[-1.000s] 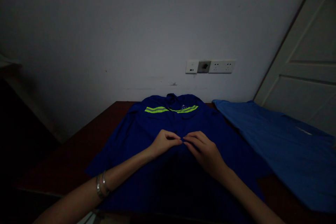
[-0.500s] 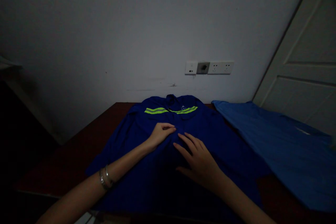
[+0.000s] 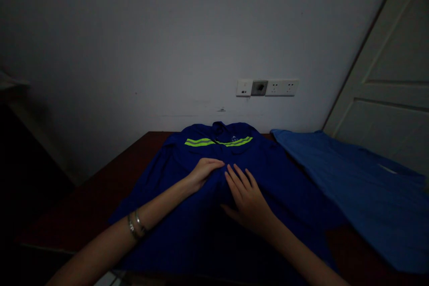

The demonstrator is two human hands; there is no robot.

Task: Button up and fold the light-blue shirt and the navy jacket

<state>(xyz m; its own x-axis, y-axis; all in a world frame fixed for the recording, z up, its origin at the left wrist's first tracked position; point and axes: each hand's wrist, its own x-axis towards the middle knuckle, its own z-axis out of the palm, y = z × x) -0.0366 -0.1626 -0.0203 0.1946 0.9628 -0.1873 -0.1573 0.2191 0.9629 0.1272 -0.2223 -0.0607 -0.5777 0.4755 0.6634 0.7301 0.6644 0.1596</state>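
A dark blue work jacket lies spread on the table, its collar toward the wall and yellow-green reflective stripes across the chest. My left hand, with bracelets at the wrist, pinches the jacket's cloth near the middle of the front. Just right of it, my right hand rests on the jacket, fingers stretched out and a little apart, their tips close to the left fingertips. Deep shadow hides the cloth below the hands.
A lighter blue cloth garment lies to the right of the jacket. The dark red table meets a pale wall with sockets. A panelled door stands at the right. At the far left is a dark piece of furniture.
My right hand has moved slightly forward over the jacket, its fingers straighter and flatter. My left hand keeps its pinch in nearly the same spot.
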